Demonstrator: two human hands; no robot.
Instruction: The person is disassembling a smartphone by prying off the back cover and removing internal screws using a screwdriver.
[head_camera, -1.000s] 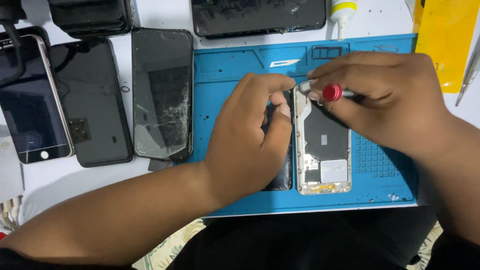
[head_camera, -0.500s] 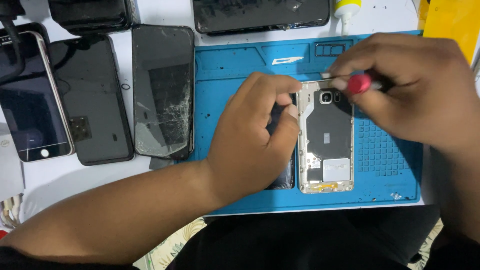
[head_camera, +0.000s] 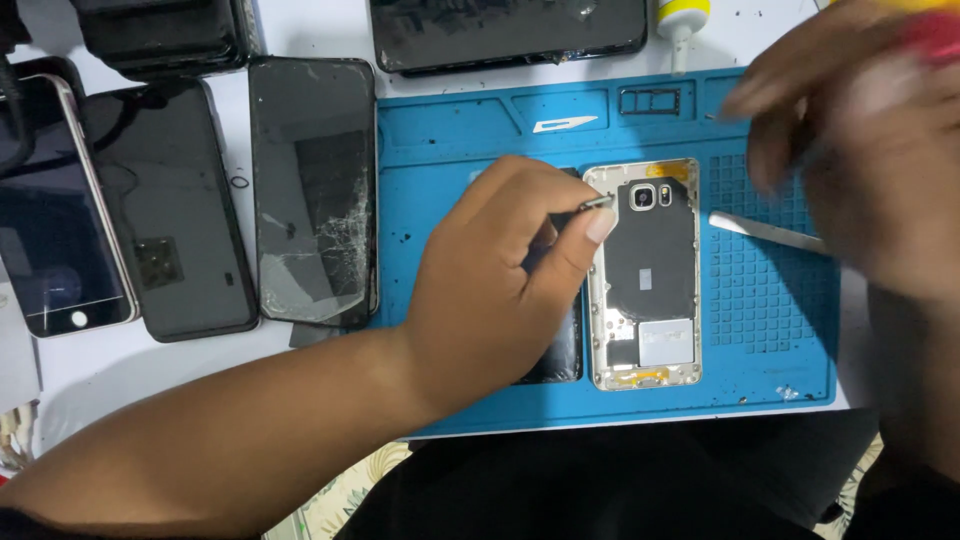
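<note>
The person's left hand (head_camera: 500, 290) lies on a blue repair mat (head_camera: 450, 130), its forearm coming in from the lower left; thumb and forefinger are pinched narrowly at the top left corner of an opened smartphone (head_camera: 645, 275), the fingertips touching its pale metal frame, and whether something small is caught between them cannot be told; the rest of the hand covers a dark panel (head_camera: 560, 355) that lies just beside the phone on its left; the phone lies back-up in the middle of the mat, its rear cover off, showing a black inner plate, a camera lens near the top and a white patch lower down; the right hand (head_camera: 860, 160) is raised above the mat's upper right part, blurred, with a red and yellow object at the frame's top edge touching it, and whether its grip is closed or loose cannot be told; beneath it a slim white pry tool (head_camera: 765, 230) lies on the mat's gridded area, just right of the phone; a small metal blade (head_camera: 565, 123) rests in a tray along the mat's top edge; left of the mat, on the white table (head_camera: 150, 370), lies a phone with a cracked screen (head_camera: 315, 190), then a black phone (head_camera: 165, 205), then a phone with a white frame (head_camera: 55, 230); above the mat lie another dark phone (head_camera: 505, 30) and a yellow-capped glue bottle (head_camera: 680, 25).
</note>
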